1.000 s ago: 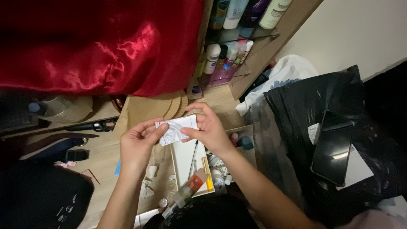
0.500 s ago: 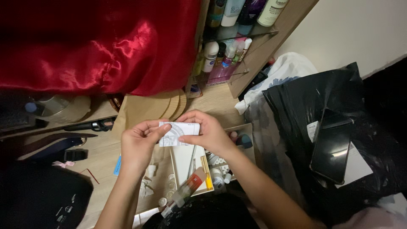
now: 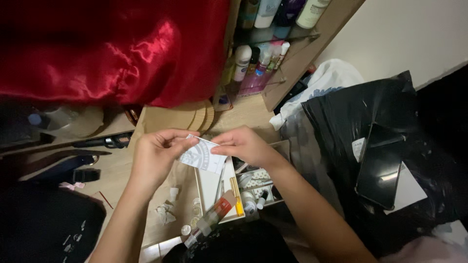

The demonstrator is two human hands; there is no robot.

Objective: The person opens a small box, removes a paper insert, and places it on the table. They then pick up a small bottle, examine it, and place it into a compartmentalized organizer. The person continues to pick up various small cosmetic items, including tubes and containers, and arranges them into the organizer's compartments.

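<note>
left hand (image 3: pixel 155 158) pinches the left end of a small white printed card (image 3: pixel 202 156); right hand (image 3: pixel 243 145) pinches its upper right edge; both grips closed on it | card tilted, held above an open tray (image 3: pixel 285 148) of small items | glue tube (image 3: pixel 212 219) lies below; black phone (image 3: pixel 379 165) well apart at right

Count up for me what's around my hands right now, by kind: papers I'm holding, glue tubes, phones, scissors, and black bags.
Printed paper slip, pinched between left hand and right hand: 1
Glue tube: 1
Black phone: 1
Scissors: 1
Black plastic bag: 1
Total: 5
</note>
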